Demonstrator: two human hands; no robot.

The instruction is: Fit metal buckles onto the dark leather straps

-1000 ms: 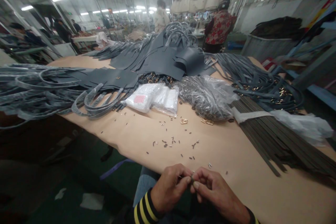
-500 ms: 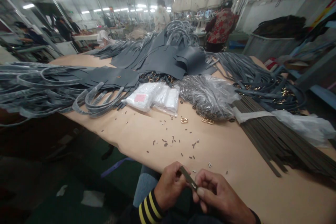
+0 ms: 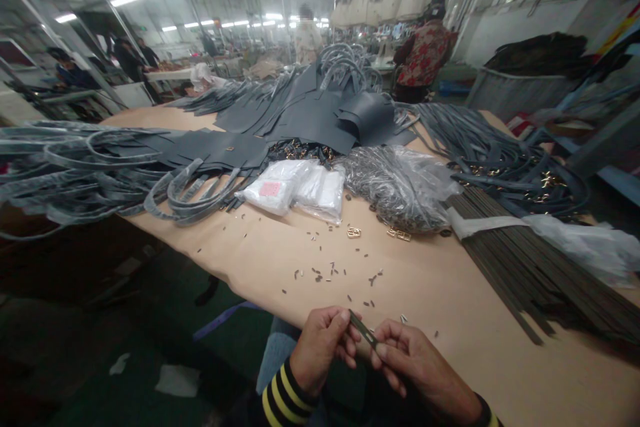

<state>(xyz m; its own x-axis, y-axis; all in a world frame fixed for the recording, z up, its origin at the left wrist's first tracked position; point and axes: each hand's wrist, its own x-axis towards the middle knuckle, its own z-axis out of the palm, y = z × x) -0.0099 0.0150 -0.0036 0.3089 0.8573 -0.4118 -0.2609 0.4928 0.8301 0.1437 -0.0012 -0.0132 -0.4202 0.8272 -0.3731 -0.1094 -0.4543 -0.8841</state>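
From my remote seat, I see the right hand [image 3: 425, 363] pinching the near end of a short dark strip [image 3: 363, 329] between thumb and fingers. The left hand [image 3: 320, 347] has its thumb at the strip's far end — whether it grips or only steadies, I can't tell.

A second ago both hands were bunched together with the piece mostly hidden; now it lies exposed between them, tilted, a pale mark showing near the right thumb. I read that as a change of hold, with the piece still being worked.

Just beyond the hands, small loose bits [image 3: 318, 275] are scattered on the paper-covered table [image 3: 240, 260], their spread much as it was. Farther out lie a gold buckle [image 3: 353, 233], white packets [image 3: 273, 188] and a clear bag [image 3: 400, 190] — with a bundle of long strips [image 3: 505, 260] to the right.
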